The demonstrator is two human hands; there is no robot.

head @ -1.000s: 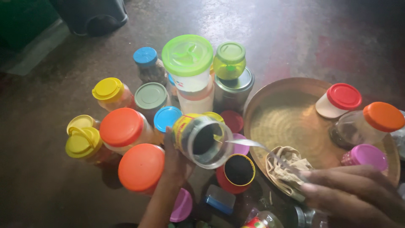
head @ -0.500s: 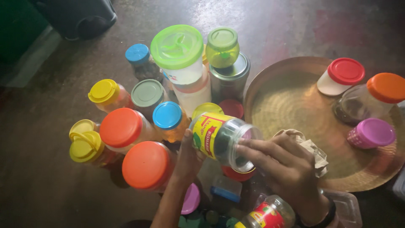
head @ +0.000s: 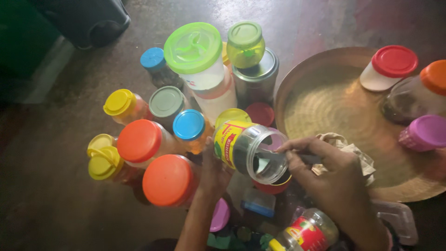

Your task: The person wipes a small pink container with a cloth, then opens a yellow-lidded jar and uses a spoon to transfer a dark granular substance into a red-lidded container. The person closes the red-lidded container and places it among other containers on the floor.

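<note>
On the floor, among lidded containers, the left hand (head: 214,168) grips an open clear jar (head: 248,151), tilted so its mouth faces right. A second ago a spoon (head: 272,157) hovered outside that mouth; now its bowl sits inside, against the dark contents. The right hand (head: 332,179) has closed its fingers around the handle, having moved in from beside the round brass tray (head: 325,107). Judged from this, scooping from the jar has begun.
</note>
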